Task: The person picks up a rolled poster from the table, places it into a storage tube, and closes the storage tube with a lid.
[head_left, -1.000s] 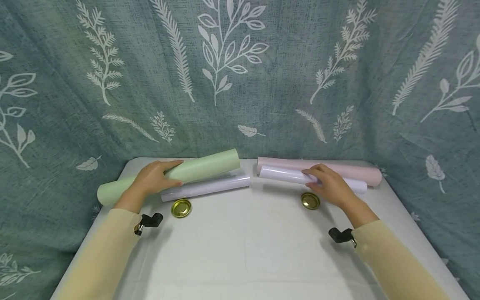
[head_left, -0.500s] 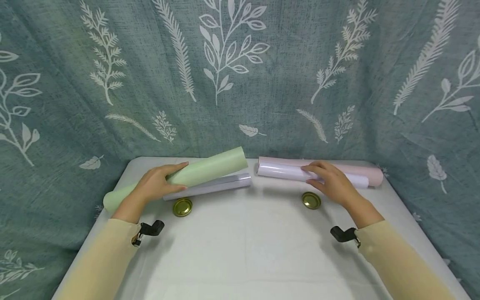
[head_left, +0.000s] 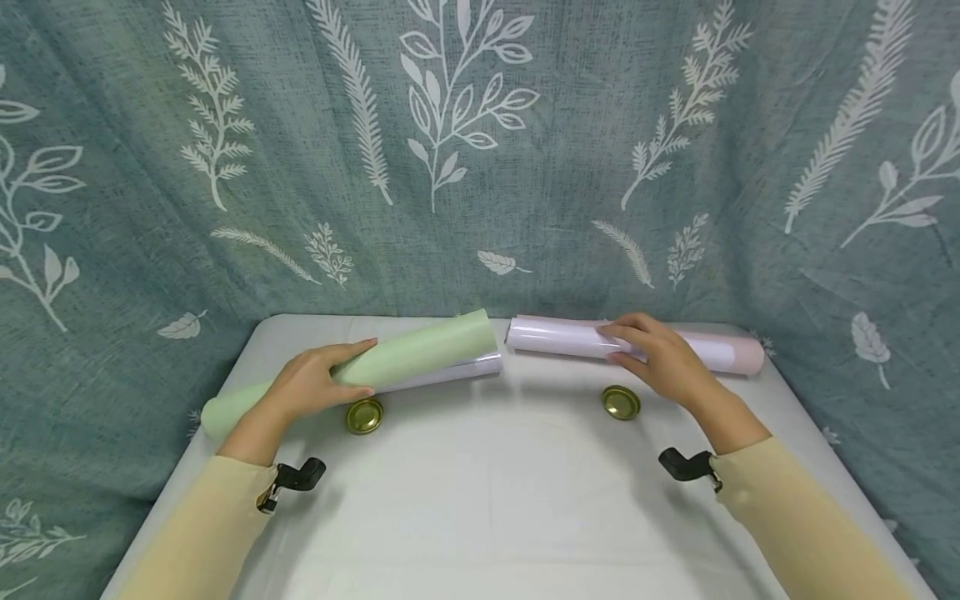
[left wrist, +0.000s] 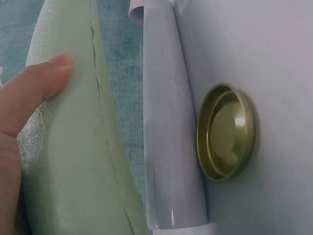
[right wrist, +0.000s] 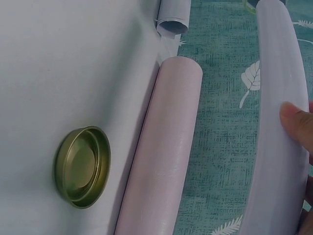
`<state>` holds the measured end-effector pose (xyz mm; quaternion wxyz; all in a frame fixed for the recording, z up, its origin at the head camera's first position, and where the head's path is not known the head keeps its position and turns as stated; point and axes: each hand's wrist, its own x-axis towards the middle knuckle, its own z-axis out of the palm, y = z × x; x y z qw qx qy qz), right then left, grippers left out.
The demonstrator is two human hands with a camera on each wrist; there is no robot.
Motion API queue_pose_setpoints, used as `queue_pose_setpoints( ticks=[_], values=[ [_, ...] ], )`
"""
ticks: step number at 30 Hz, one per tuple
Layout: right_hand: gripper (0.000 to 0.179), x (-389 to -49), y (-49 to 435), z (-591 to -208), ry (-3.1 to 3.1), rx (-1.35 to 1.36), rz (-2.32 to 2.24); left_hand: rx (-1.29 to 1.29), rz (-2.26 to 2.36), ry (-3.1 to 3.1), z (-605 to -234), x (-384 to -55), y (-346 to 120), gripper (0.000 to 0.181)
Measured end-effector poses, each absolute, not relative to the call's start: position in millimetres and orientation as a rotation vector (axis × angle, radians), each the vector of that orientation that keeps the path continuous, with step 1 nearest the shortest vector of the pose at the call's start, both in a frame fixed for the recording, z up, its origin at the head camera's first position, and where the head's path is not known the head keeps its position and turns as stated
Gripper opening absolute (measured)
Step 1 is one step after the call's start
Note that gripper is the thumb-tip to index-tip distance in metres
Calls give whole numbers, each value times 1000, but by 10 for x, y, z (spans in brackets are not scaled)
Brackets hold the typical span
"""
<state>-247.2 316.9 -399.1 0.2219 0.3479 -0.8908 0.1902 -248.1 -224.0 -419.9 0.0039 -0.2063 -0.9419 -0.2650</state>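
My left hand (head_left: 311, 382) grips a pale green roll (head_left: 427, 350), thumb and fingers on its opposite sides. The roll is held above a glossy pale lavender roll (left wrist: 171, 122) on the table, whose left part it hides in the head view. My right hand (head_left: 660, 358) grips another glossy whitish-lavender roll (head_left: 558, 337). Behind and below that one lies a pink roll (right wrist: 166, 142); in the head view mostly its right end shows. The right wrist view shows the held roll raised clear of the pink one.
Two small round gold dishes or lids lie on the white-covered table (head_left: 487, 500): the left gold dish (head_left: 364, 416) close to the lavender roll, the right gold dish (head_left: 621, 402) in front of the pink roll. A leaf-patterned green-blue curtain (head_left: 480, 167) hangs behind the table.
The green roll first shifted right, then its right end came down toward the lavender roll, covering more of it. The right hand's roll moved up and slightly left, now covering most of the pink roll.
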Motion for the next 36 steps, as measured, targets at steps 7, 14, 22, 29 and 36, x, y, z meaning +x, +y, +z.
queue_pose_setpoints(
  ticks=[7, 14, 22, 29, 36],
  values=[
    [53, -2495, 3106, -3972, -2436, 1010, 535, -683, -841, -2955, -4237, -2412, -2178, 77],
    [51, -2480, 2986, -3985, -2434, 1092, 544, -752, -860, -2915, -4280, -2391, -2151, 77],
    [50, -2463, 2848, -4026, -2441, 1153, 554, -838, -812, -2920, -4322, -2369, -2089, 78],
    [48, -2452, 2739, -4058, -2435, 1196, 542, -866, -801, -2953, -4328, -2357, -2047, 78],
    [45, -2447, 2623, -4068, -2439, 1208, 641, -887, -790, -2947, -4307, -2332, -2004, 78]
  ],
)
